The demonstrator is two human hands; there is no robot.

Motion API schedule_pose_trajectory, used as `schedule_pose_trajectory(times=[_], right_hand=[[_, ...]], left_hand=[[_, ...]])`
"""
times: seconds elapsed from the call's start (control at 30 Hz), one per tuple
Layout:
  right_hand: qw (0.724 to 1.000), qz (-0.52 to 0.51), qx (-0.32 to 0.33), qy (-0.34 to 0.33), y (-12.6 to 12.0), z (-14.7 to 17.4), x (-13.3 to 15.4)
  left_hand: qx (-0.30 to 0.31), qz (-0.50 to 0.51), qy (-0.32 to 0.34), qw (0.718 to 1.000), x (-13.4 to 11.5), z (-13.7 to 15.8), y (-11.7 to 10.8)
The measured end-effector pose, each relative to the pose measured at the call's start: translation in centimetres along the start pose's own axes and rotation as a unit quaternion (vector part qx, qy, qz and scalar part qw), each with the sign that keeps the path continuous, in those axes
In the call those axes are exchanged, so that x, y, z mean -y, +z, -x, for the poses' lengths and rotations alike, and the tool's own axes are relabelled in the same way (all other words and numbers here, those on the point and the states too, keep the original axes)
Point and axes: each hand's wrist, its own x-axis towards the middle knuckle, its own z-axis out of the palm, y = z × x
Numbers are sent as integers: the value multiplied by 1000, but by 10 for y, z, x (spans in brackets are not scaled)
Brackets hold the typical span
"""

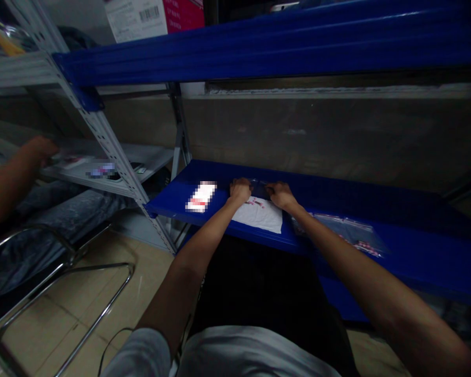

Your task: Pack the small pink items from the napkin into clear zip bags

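Note:
A white cloth point(261, 217) with a pink blossom print lies flat on the blue shelf point(317, 201) in front of me. At its far edge, a clear plastic bag point(260, 184) stretches between my two hands. My left hand point(241, 190) has its fingers curled on the left side of this plastic. Opposite it, my right hand point(281, 195) pinches the right side, its wrist just beyond the cloth's corner. The fingertips are small and dim. Partly behind my right forearm lie clear plastic packets point(343, 233) with pink prints.
A lit phone point(201, 197), blurred out, lies left of the cloth. Above runs a blue shelf beam point(259, 50) with a box point(137, 18) on top. A grey upright point(113, 139) separates my shelf from the neighbouring one, where another person's hand point(41, 152) is. A chrome chair point(98, 267) stands left.

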Motion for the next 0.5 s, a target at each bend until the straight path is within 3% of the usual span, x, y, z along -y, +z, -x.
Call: schedule_pose_trajectory(times=[0.2,0.4,0.5], right_hand=[[997,-44,-47,51,-6,2,0],[977,-111,-108,149,-26,-9,-6],[961,-137,-143,194,-45,4,-17]], left_hand=[[20,35,80,996,-27,14,-9],[59,48,156,985,-82,72,8],[74,28,174,982,-100,96,19]])
